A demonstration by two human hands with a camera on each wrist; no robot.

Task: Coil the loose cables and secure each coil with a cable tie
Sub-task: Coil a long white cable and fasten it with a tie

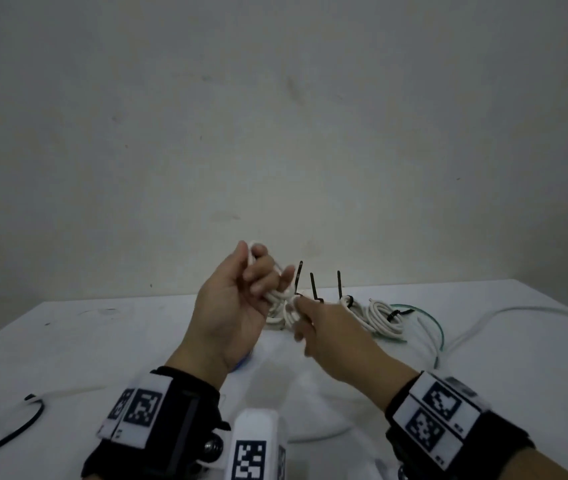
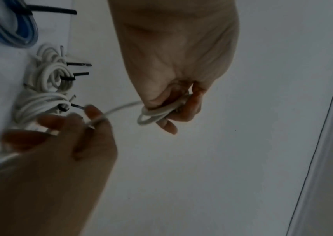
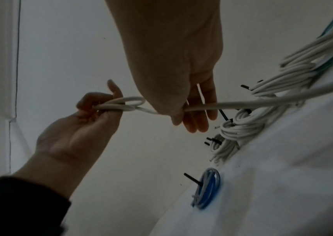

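1. Spanning the whole lower scene, white table sits under both hands, below the grip.
2. Left hand raised above the table, palm toward the camera, fingers curled round a small white coil; a couple of loops show, poking out past the fingertips.
3. Right hand just right of the left hand, thumb and fingers pinching the white cable; the other fingers hang straight down.
4. Cable runs taut from the coil in the left hand across a short gap to the right pinch, then trails off right and down to the table.
5. Behind and right of the grip: finished white bundles lying on the table, each cinched with a black cable tie, tie tails sticking up.
6. Teal cable loops at the far right of those bundles, touching them.
7. Blue coil with a black tie lies on the table below the left hand, mostly hidden in the head view.
8. Black cable lies well left of the grip, near the table's front edge.
9. Loose white cable runs to the far right edge.
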